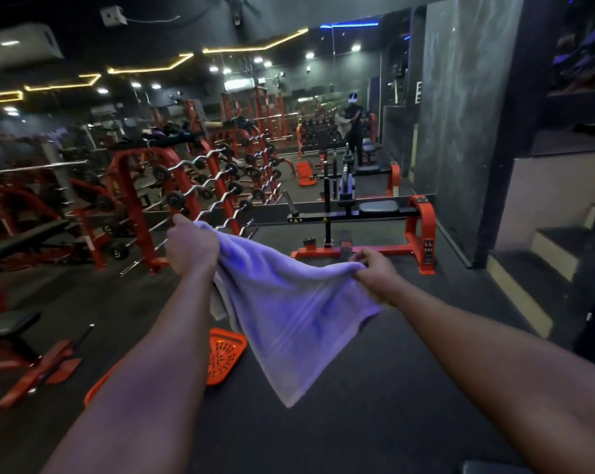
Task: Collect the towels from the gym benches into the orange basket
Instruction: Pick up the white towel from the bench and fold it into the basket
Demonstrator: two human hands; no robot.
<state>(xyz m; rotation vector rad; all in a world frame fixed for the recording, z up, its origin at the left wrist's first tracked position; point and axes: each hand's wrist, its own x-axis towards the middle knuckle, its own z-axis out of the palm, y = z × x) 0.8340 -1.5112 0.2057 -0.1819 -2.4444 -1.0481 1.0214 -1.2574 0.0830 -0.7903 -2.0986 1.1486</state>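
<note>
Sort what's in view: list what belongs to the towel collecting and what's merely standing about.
Belongs to the job:
towel, gripped by the left hand and the right hand
orange basket on the floor below

Merely standing about:
barbell rack
black bench at left
orange-framed machine ahead
steps at right
</note>
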